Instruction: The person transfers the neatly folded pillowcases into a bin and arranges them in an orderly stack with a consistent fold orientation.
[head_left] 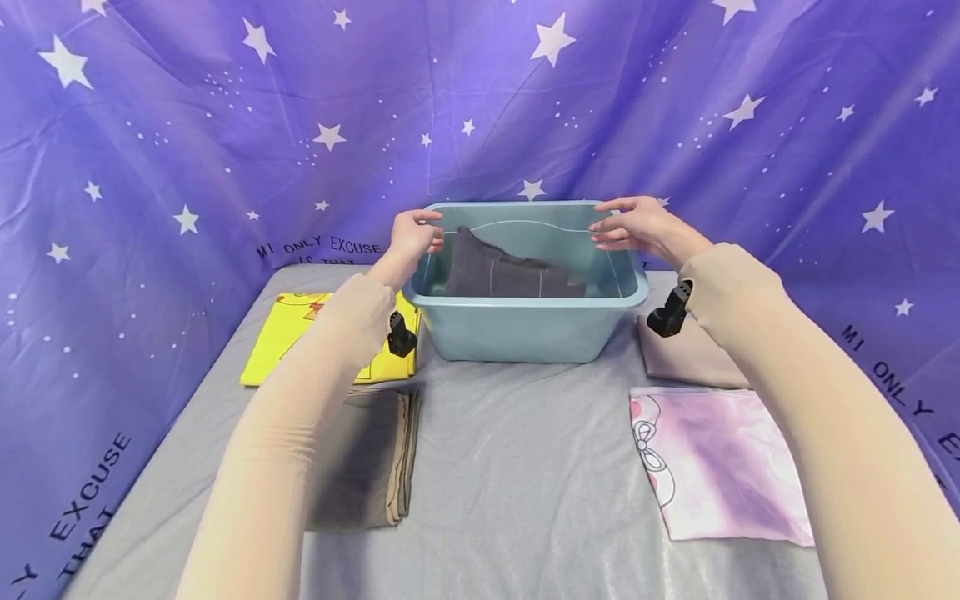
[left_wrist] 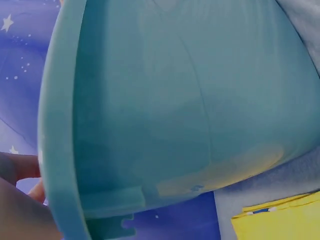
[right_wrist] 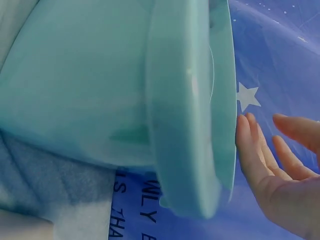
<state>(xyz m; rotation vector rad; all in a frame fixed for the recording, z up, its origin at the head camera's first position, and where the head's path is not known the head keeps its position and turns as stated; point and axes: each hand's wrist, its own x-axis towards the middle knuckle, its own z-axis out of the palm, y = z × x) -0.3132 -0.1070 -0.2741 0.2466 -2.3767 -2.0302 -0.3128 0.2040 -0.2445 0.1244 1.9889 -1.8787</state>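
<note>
A blue-green plastic basin [head_left: 525, 329] stands at the back of the grey-covered surface. Inside it lies a dark grey folded cloth [head_left: 498, 271], one corner raised against the left part of the basin. My left hand [head_left: 415, 236] is at the basin's left end, its loosely bent fingers over the rim; the left wrist view shows only part of this hand [left_wrist: 22, 195] beyond the rim. At the right end, my right hand [head_left: 637, 223] has its fingers spread and pointing inward over the rim. The right wrist view shows this hand [right_wrist: 285, 175] with nothing between thumb and fingers.
Left of the basin lies a yellow printed cloth [head_left: 281, 337], with a brown folded cloth [head_left: 360, 467] nearer. On the right are a mauve folded cloth [head_left: 686, 358] and a pink printed one [head_left: 720, 467]. A purple starred curtain [head_left: 465, 83] hangs behind and at both sides.
</note>
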